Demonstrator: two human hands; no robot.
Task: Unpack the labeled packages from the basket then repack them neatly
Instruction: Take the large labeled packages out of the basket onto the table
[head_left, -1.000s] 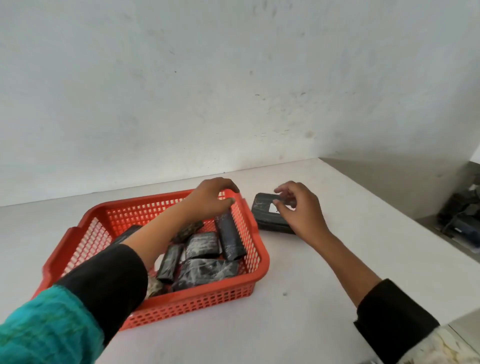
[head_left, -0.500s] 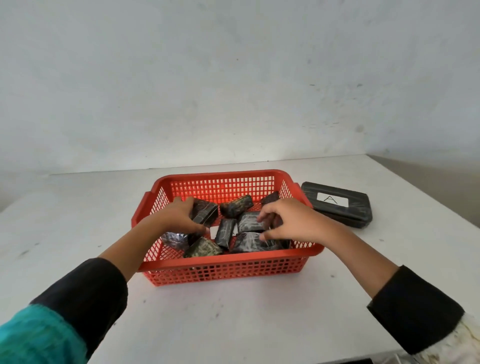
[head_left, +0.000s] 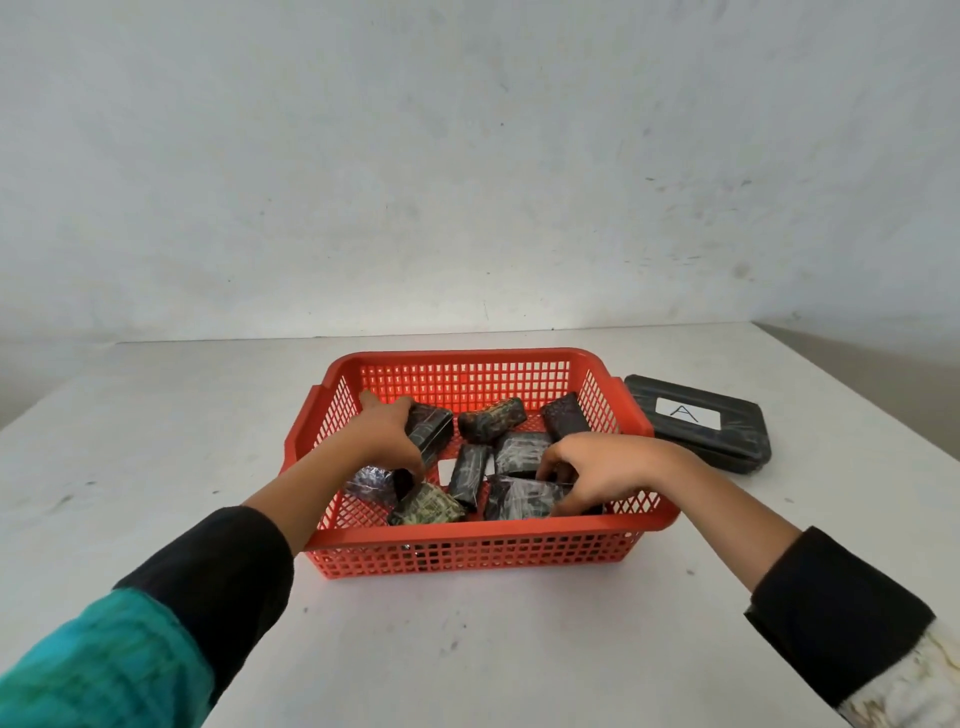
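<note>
A red mesh basket (head_left: 467, 548) stands on the white table and holds several small packages wrapped in dark plastic. My left hand (head_left: 387, 434) is inside at the left, fingers closed around a dark package (head_left: 431, 428). My right hand (head_left: 597, 470) is inside at the right front, fingers curled on a dark package (head_left: 519, 499) that lies near the front wall. A larger flat black package (head_left: 701, 421) with a white label marked "A" lies on the table just right of the basket.
The white table (head_left: 156, 467) runs back to a pale wall (head_left: 467, 156). Its right edge drops off behind the labelled package at the far right.
One second ago my right hand was on the "A" package outside the basket; it has since moved into the basket. My left hand went from the rim down onto a package.
</note>
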